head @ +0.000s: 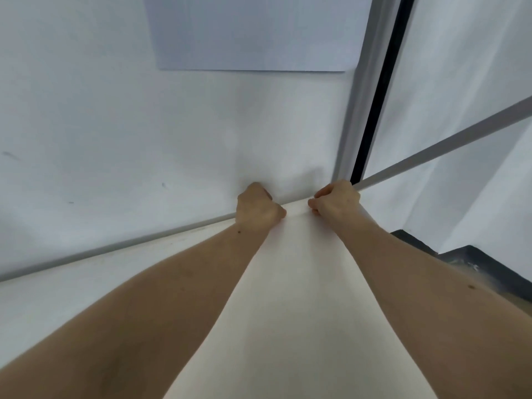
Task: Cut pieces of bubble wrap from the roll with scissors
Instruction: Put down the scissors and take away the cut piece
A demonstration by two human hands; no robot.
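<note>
A wide off-white sheet of wrap (296, 283) runs from the bottom of the view away from me between my forearms. It looks smooth and I cannot make out bubbles. My left hand (257, 207) and my right hand (335, 201) are both clenched on the sheet's far edge, about a hand's width apart, close to the wall. The edge between them is slightly bunched. No scissors and no roll are in view.
The sheet lies over a white table (72, 298) with a grey rail (115, 249) along its far side. Behind it is a white wall with a pale paper panel (253, 33). A grey and black post (380, 90) stands at the right, with a dark floor area (475, 263) below.
</note>
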